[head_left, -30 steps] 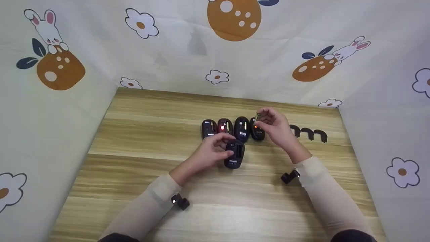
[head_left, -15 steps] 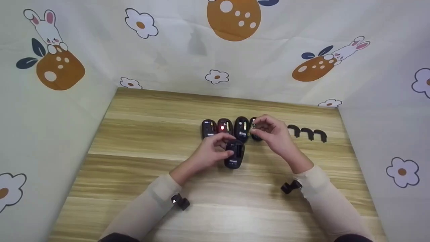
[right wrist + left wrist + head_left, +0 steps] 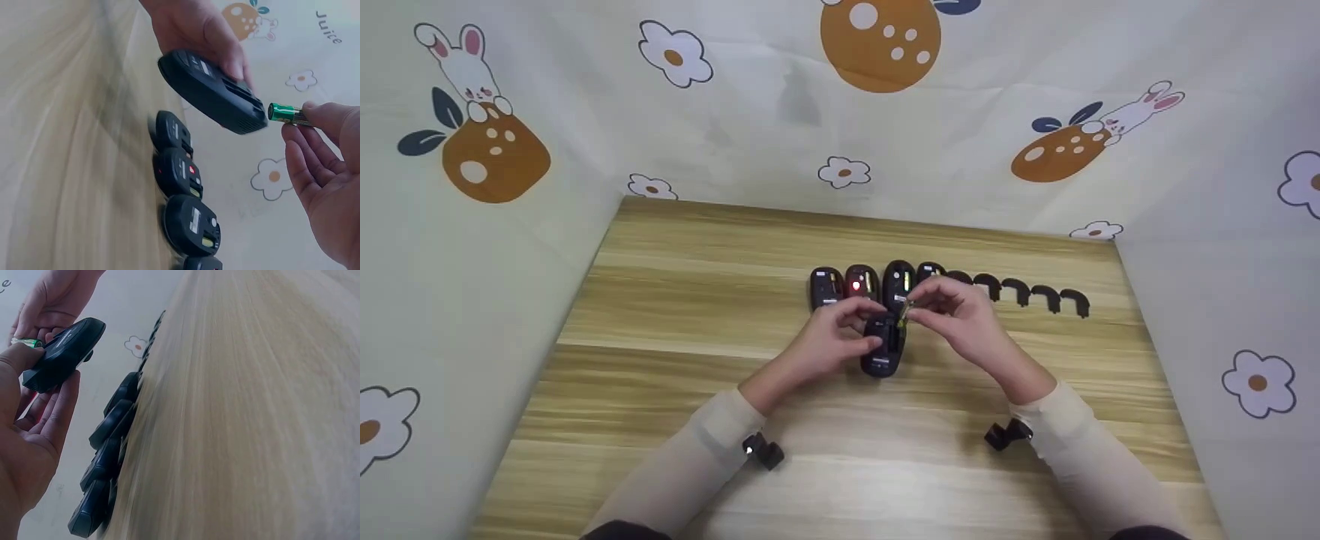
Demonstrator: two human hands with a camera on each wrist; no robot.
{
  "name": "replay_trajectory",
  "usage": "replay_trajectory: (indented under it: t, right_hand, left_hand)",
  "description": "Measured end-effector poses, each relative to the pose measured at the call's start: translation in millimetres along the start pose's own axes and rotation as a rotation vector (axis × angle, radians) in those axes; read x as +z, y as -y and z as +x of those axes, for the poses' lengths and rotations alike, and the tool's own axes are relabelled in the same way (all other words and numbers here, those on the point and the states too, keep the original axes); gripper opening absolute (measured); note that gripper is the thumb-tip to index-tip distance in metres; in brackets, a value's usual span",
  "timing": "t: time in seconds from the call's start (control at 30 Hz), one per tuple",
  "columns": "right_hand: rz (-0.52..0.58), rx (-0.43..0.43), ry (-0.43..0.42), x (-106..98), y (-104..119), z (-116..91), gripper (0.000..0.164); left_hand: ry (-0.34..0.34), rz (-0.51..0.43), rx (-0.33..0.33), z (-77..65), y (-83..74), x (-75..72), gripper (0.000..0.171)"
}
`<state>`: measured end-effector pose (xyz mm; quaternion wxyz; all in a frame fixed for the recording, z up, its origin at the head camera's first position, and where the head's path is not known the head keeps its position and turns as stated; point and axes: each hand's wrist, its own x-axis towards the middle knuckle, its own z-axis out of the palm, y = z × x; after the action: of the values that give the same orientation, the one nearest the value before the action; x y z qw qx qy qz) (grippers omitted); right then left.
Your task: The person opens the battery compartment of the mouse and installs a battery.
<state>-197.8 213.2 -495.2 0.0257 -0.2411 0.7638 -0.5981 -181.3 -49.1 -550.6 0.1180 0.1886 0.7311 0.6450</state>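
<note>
My left hand (image 3: pixel 840 337) grips a dark computer mouse (image 3: pixel 879 352), held above the table with its underside and vacant battery slot facing up. Between the thumb and fingers of my right hand (image 3: pixel 960 315) is a small green battery (image 3: pixel 285 113). In the right wrist view the battery's end points at the mouse (image 3: pixel 211 93), close to its edge; the head view shows it over the slot's upper right side. Thumb on one face and fingers beneath, the left hand (image 3: pixel 34 433) supports the mouse in the left wrist view.
Behind the hands, several upturned mice (image 3: pixel 826 285) stand in a row with batteries in their slots; one glows red (image 3: pixel 861 281). To their right lies a line of curved black covers (image 3: pixel 1016 291). A patterned cloth wall (image 3: pixel 750 135) borders the wooden table (image 3: pixel 675 300).
My right hand has carried the battery left and toward me, from above the rightmost mouse in the row to the held mouse. The left hand and its mouse have stayed in place.
</note>
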Motion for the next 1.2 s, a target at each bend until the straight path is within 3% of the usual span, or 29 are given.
replay_trajectory:
  t: [0.67,1.2]
  right_hand:
    - [-0.057,-0.004,0.087,11,-4,-7,0.018]
    - [-0.107,-0.061,0.09,15,-9,-9,0.019]
  left_hand:
    - [-0.002,0.003,0.028,1.2,1.9,0.7,0.045]
    - [0.004,0.009,0.049,1.5,0.5,2.5,0.045]
